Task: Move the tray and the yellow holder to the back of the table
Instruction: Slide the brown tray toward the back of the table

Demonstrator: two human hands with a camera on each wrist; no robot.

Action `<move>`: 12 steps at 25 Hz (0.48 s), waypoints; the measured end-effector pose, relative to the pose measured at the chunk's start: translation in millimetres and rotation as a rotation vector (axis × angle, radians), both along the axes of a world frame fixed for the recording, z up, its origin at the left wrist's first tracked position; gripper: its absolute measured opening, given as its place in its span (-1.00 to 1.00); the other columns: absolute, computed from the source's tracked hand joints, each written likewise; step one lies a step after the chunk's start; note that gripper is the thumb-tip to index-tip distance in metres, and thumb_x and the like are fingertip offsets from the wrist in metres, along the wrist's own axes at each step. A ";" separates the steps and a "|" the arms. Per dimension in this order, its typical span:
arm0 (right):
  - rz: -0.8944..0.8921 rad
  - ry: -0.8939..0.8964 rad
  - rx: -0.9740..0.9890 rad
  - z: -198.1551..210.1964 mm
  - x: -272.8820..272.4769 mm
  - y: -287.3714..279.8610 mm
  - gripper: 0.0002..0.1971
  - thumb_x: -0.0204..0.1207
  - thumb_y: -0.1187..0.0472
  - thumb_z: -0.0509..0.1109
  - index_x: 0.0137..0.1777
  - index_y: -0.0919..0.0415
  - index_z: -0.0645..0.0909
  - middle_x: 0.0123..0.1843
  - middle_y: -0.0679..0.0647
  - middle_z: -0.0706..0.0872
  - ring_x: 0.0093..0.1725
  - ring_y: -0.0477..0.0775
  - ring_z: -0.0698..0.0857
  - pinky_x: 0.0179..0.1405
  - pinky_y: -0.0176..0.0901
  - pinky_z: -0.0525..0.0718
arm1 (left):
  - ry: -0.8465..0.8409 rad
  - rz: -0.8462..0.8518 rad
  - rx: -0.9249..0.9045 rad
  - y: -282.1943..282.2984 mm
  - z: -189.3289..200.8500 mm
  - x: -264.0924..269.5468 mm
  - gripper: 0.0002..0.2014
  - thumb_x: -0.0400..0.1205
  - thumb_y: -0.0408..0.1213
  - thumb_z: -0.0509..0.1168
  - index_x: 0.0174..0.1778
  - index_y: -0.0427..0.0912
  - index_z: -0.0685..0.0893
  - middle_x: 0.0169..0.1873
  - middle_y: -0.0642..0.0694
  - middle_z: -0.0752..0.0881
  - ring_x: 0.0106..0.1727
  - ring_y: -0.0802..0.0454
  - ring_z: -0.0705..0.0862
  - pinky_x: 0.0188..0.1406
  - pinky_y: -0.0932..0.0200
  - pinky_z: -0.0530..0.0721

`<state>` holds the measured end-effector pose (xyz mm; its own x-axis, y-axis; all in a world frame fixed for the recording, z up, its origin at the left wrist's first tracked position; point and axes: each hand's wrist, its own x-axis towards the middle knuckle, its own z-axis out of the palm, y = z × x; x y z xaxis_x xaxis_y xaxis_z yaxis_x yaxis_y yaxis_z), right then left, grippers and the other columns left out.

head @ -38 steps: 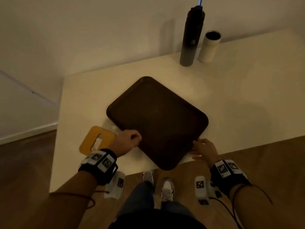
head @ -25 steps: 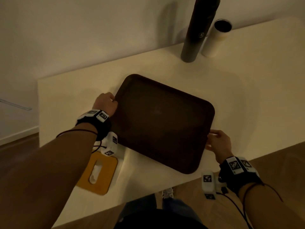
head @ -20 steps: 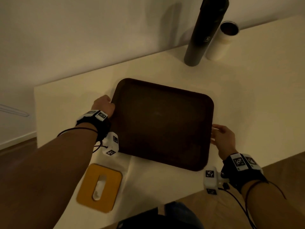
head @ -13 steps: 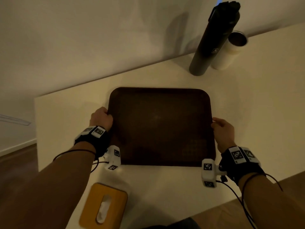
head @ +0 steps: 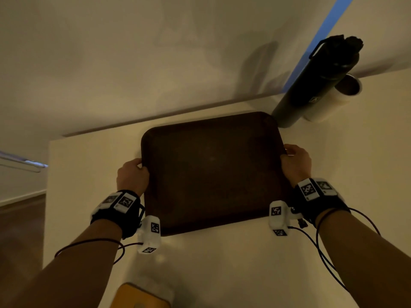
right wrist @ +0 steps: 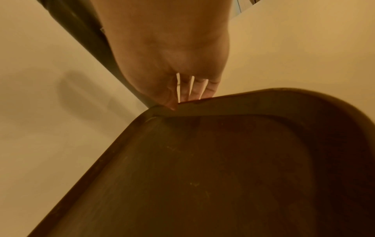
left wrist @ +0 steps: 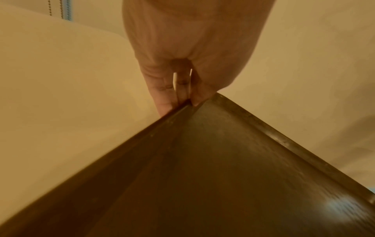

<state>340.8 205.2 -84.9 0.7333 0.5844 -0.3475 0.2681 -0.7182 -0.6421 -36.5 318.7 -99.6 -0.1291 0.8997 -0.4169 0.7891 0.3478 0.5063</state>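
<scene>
Head view: bottle (head: 315, 85) logo unreadable beside tray (head: 211, 172).

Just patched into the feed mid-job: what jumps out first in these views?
The big dark tray fills the middle of the table, gripped at its side edges by the left hand and right hand. At the back right, against the wall, a tall black bottle stands beside a white cup. The yellow holder peeks in at the near edge.

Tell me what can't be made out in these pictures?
- Yellow holder: head view, cut off by the bottom edge, blurred.
- White cup: head view, partly hidden behind the black bottle.
- Left hand fingers: hidden below the tray rim.
</scene>
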 end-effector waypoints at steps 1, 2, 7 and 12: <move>0.005 -0.001 0.002 -0.7 -0.5 5.6 -0.57 0.52 0.31 0.24 0.41 0.22 0.57 0.38 0.24 0.66 0.34 0.27 0.63 0.18 -0.11 0.49 | -0.002 0.015 0.005 3.9 0.6 -0.1 -0.54 0.57 -0.28 0.16 0.40 -0.13 0.65 0.02 -0.36 0.83 -0.01 -0.31 0.78 0.12 -0.18 0.76; 0.011 -0.007 0.005 -1.6 -0.9 10.0 -0.56 0.52 0.32 0.24 0.41 0.22 0.57 0.39 0.24 0.65 0.35 0.27 0.62 0.20 -0.11 0.49 | -0.004 0.029 0.008 6.9 1.5 -0.5 -0.53 0.56 -0.28 0.17 0.40 -0.13 0.66 0.02 -0.36 0.83 -0.01 -0.32 0.78 0.12 -0.20 0.76; 0.038 -0.025 0.007 -4.9 0.2 28.9 -0.56 0.55 0.28 0.24 0.43 0.19 0.57 0.40 0.23 0.65 0.35 0.26 0.62 0.22 -0.08 0.50 | -0.001 0.060 0.018 20.9 3.2 -1.3 -0.53 0.56 -0.30 0.18 0.41 -0.15 0.66 -0.01 -0.38 0.83 -0.06 -0.32 0.78 0.08 -0.17 0.77; 0.041 -0.024 0.001 -3.8 3.2 39.3 -0.56 0.53 0.28 0.24 0.42 0.18 0.57 0.39 0.21 0.65 0.35 0.26 0.62 0.28 0.01 0.54 | -0.014 0.066 0.015 28.1 3.0 0.6 -0.51 0.54 -0.30 0.19 0.42 -0.16 0.66 0.01 -0.38 0.83 -0.07 -0.30 0.79 0.07 -0.18 0.79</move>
<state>343.9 244.4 -88.6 0.7168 0.6147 -0.3292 0.3132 -0.7056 -0.6357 -35.9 346.7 -96.5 -0.1827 0.8956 -0.4057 0.7576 0.3912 0.5225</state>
